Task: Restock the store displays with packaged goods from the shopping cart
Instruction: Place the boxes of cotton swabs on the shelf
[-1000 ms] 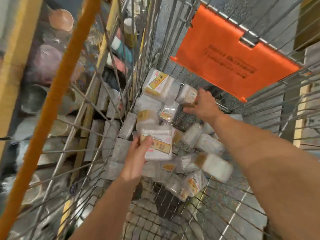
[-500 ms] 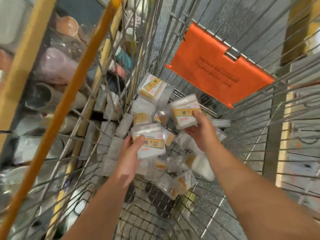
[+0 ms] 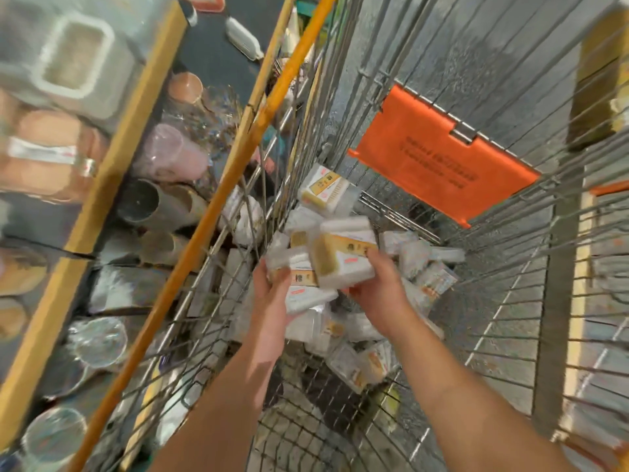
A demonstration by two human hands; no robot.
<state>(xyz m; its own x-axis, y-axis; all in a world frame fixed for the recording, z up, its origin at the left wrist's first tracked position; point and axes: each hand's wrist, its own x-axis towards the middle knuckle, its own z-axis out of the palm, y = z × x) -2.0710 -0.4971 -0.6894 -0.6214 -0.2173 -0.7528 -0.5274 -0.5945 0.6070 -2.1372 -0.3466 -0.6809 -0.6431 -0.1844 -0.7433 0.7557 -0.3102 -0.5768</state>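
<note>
a: hands down in the wire cart (image 3: 391, 80), both busy. the left hand (image 3: 272, 294) has its fingers wrapped round a clear pack with a yellow label (image 3: 306, 291), thumb on the near edge.

b: and the other one?

a: the right hand (image 3: 381, 291) grips a second pack (image 3: 343, 257), tilted and lying partly over the first, so the two packs touch.

b: where's the rest of the stock?

a: loose packs (image 3: 367, 362) are heaped on the cart floor below and around the hands, one more pack (image 3: 326, 189) leaning against the far left corner. an orange flap (image 3: 442, 161) hangs on the back wall of the cart.

b: shelves?

a: to the left, beyond the cart's orange rail (image 3: 211, 216), a yellow-edged shelf (image 3: 112, 158) holds cups and tumblers (image 3: 170, 155), blurred.
</note>
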